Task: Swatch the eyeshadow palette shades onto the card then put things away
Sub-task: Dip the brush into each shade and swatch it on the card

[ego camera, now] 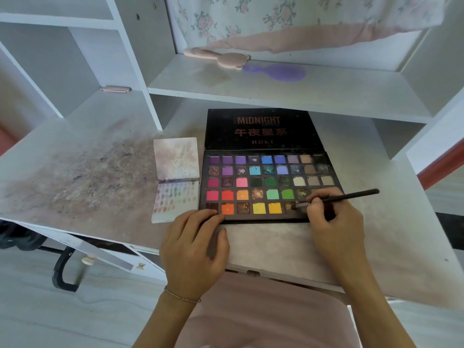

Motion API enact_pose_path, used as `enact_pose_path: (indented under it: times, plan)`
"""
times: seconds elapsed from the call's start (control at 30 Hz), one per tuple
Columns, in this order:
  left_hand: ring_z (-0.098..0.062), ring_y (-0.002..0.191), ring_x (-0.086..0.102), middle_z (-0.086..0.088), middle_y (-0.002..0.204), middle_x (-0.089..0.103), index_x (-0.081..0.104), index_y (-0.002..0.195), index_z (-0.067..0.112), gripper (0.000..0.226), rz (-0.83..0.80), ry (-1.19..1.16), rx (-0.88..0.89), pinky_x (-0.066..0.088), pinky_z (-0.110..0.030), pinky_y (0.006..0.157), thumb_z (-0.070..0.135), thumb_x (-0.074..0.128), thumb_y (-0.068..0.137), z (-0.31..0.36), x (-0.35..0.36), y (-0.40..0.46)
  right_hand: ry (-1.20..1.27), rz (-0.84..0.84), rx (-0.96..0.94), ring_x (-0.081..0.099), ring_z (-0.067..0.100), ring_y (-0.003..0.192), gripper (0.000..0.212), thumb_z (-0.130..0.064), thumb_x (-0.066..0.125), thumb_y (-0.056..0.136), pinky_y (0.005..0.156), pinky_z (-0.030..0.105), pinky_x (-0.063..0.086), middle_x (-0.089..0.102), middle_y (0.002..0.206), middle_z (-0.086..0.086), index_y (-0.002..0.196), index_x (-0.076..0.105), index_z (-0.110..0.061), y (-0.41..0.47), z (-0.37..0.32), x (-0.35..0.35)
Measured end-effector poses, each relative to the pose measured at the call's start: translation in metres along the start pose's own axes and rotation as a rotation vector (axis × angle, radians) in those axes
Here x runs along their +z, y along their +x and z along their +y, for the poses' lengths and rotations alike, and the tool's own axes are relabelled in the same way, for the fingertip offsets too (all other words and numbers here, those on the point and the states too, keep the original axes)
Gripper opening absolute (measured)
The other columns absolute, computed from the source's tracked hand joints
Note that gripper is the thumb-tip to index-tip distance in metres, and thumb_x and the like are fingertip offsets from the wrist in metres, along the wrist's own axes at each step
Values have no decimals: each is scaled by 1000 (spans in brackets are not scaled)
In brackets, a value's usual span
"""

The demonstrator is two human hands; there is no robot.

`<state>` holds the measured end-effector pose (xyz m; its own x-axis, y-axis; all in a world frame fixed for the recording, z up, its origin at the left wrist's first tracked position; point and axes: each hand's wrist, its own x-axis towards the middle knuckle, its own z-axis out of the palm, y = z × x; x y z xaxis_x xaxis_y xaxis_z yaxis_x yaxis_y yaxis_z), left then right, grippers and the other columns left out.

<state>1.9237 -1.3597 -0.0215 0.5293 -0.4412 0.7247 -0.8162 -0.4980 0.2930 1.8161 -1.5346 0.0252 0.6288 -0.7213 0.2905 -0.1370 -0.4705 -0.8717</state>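
A home dressing corner: white vanity desk (276, 249), shelves (276, 91), floral cloth (276, 18).

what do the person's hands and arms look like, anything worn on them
Both forearms are bare, with no sleeves in view. The left hand has a thin beaded bracelet around its wrist. The right hand shows no bracelet or watch. No rings are visible on either hand, and no gloves.
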Motion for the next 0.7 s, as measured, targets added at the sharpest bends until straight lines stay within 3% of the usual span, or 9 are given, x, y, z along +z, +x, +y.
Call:
enact_pose_path:
  times: [0.1,0.23,0.37,0.57,0.7]
  plan:
    - [-18,88,58,-5,91,70,73,87,10,30,5,-6,8,48,-29,77,26,48,87,0,0,-1,56,17,-19,56,-8,66,19,-15,47,80,53,2,39,57,68,-11,73,51,-33,-1,-2,0]
    - [-16,91,53,-11,100,67,72,89,10,26,27,7,0,43,-24,77,24,51,84,0,0,-1,72,-11,-67,55,-2,66,21,-16,45,80,55,8,44,57,68,-13,75,52,-35,-1,-5,5]
    - [-19,96,51,-14,100,65,71,90,10,24,21,34,20,38,-29,81,24,53,81,-3,-2,-2,155,-89,-71,53,8,59,18,-17,45,81,49,11,41,59,72,-6,76,53,-32,-3,-15,28]
    - [-18,93,52,-6,95,67,71,86,13,23,47,124,-17,33,-33,81,24,51,79,-27,-14,-4,246,-231,-90,52,2,56,15,-12,53,87,49,11,39,59,69,-26,81,51,-25,-6,-37,75]
    - [-17,90,50,-6,92,68,66,91,17,21,76,140,-15,30,-32,80,24,51,78,-47,-19,-8,184,-269,-137,54,3,63,18,-10,60,85,54,13,42,57,63,-14,79,55,-26,-6,-47,99]
